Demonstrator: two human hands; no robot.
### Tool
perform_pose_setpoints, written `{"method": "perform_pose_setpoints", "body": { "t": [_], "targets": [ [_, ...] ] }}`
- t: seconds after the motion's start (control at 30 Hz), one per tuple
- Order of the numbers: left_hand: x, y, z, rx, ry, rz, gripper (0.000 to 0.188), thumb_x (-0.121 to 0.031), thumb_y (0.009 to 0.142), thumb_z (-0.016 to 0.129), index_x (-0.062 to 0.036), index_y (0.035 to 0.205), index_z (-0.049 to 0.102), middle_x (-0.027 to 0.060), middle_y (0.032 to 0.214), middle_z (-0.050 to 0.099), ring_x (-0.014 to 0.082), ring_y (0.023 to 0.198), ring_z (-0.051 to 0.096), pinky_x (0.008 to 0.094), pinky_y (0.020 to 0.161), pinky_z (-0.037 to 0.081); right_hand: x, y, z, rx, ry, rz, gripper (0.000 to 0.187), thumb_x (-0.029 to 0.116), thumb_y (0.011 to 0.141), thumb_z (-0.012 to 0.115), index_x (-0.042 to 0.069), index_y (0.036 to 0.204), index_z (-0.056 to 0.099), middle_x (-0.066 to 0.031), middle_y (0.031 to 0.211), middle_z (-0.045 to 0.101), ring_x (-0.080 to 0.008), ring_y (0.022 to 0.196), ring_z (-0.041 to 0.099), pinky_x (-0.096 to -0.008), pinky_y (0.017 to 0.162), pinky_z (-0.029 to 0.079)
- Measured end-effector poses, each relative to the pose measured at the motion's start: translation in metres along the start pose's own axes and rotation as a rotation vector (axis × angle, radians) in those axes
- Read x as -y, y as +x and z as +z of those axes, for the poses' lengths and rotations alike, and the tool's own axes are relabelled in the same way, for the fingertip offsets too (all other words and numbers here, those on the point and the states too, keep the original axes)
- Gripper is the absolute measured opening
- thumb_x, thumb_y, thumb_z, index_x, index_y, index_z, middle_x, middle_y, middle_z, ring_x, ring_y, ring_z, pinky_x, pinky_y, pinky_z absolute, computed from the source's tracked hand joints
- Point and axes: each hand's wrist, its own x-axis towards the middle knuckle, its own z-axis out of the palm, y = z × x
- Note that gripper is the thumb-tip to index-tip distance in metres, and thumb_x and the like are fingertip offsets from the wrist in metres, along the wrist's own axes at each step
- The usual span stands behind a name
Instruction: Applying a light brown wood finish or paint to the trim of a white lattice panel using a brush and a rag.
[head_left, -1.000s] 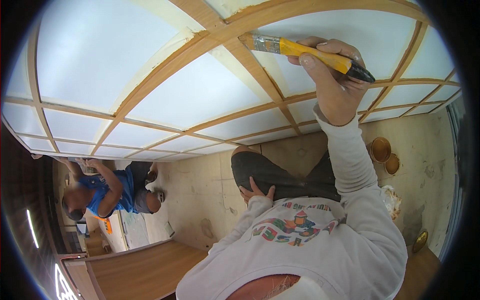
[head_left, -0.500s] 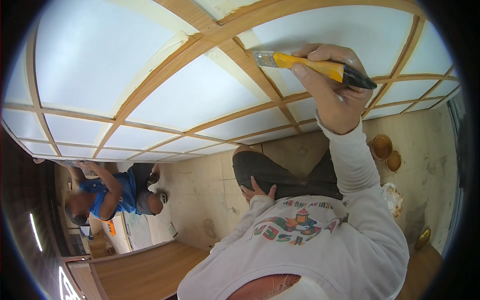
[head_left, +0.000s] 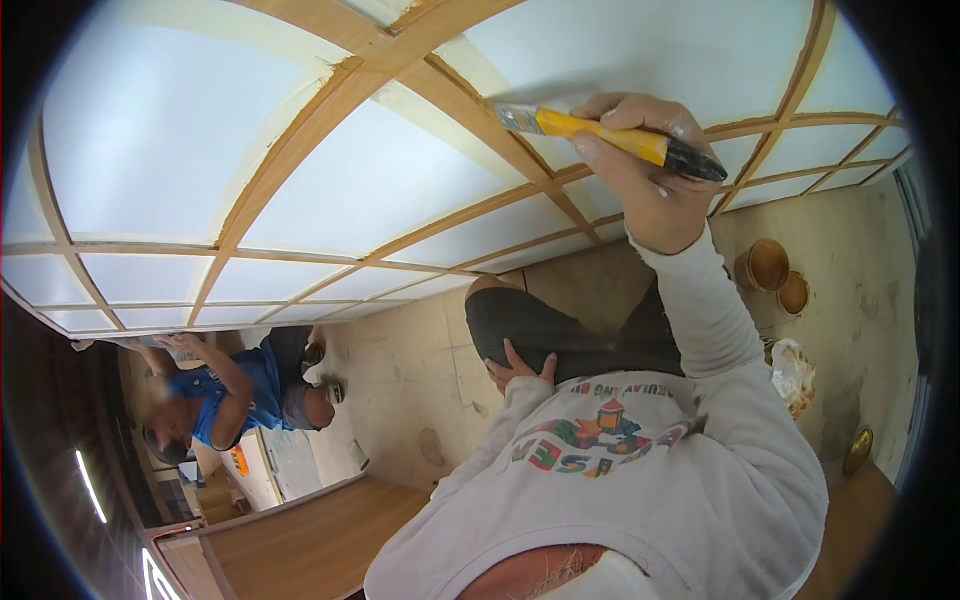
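My right hand (head_left: 665, 195) is closed around the yellow handle of a flat paintbrush (head_left: 600, 133) with a black end and a metal ferrule. Its bristle end meets the edge of a wooden strip in the large lattice panel (head_left: 470, 115), beside a white pane. Pale tape-like bands run along several pane edges. White smears show on my right fingers. My left hand (head_left: 522, 368) rests on my dark-clothed thigh (head_left: 540, 335), fingers spread, holding nothing.
Two brown round containers (head_left: 768, 265) stand on the floor to the right, near a crumpled white plastic bag (head_left: 792, 375) and a gold round lid-like object (head_left: 857, 451). At left, a person in a blue shirt (head_left: 240, 395) reaches to the panel. A wooden board (head_left: 300, 530) lies at lower left.
The brush has slid a little along the wooden strip, away from the upper crossing of the lattice. The whole view has shifted slightly. My left hand stays on my thigh.
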Motion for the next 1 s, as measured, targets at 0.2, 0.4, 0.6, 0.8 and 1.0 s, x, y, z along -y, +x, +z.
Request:
{"method": "perform_pose_setpoints", "body": {
  "t": [0.2, 0.4, 0.6, 0.8, 1.0],
  "targets": [
    [0.0, 0.0, 0.0, -0.011, 0.003, 0.004, 0.104, -0.058, 0.065, 0.071, -0.0307, 0.145, 0.011, 0.0306, 0.145, 0.002, 0.045, 0.134, 0.01, 0.0545, 0.106, 0.019, 0.005, 0.002, -0.01, 0.052, -0.038, 0.138, 0.022, -0.006, 0.075, 0.069, 0.001, 0.092, 0.058, -0.0084, 0.088, 0.064, -0.0163, 0.086, 0.065, -0.0259, 0.073, 0.051],
    [0.0, -0.002, -0.002, -0.009, -0.013, 0.011, 0.103, -0.058, 0.064, 0.071, -0.0305, 0.145, 0.012, 0.0306, 0.145, 0.003, 0.0453, 0.134, 0.01, 0.0539, 0.106, 0.019, 0.012, 0.031, 0.007, 0.103, -0.02, -0.069, 0.024, -0.01, 0.076, 0.066, 0.001, 0.094, 0.056, -0.0125, 0.091, 0.064, -0.0192, 0.089, 0.064, -0.0279, 0.075, 0.052],
    [0.0, -0.004, 0.0, -0.008, 0.003, 0.008, 0.104, -0.058, 0.065, 0.071, -0.0298, 0.145, 0.011, 0.0314, 0.145, 0.004, 0.0459, 0.134, 0.012, 0.0524, 0.107, 0.02, 0.003, 0.014, 0.005, 0.031, -0.01, -0.086, 0.025, -0.01, 0.076, 0.066, 0.001, 0.095, 0.055, -0.0133, 0.092, 0.063, -0.0199, 0.089, 0.064, -0.0284, 0.075, 0.053],
    [0.003, -0.001, 0.001, -0.04, 0.006, 0.046, 0.105, -0.058, 0.065, 0.071, -0.0285, 0.145, 0.011, 0.0322, 0.144, 0.004, 0.0462, 0.133, 0.012, 0.0527, 0.106, 0.02, -0.007, -0.019, -0.014, 0.006, 0.018, 0.075, 0.021, -0.005, 0.076, 0.069, 0.001, 0.093, 0.057, -0.01, 0.089, 0.064, -0.0182, 0.086, 0.065, -0.0274, 0.074, 0.052],
    [-0.002, -0.004, -0.001, -0.037, 0.015, 0.04, 0.104, -0.058, 0.065, 0.071, -0.0284, 0.145, 0.011, 0.0319, 0.144, 0.004, 0.0457, 0.133, 0.012, 0.0526, 0.106, 0.02, -0.01, -0.026, -0.032, 0.093, -0.068, 0.171, 0.018, -0.004, 0.076, 0.069, 0.002, 0.091, 0.06, -0.0086, 0.089, 0.065, -0.0159, 0.083, 0.064, -0.0264, 0.073, 0.051]
  ]
}}
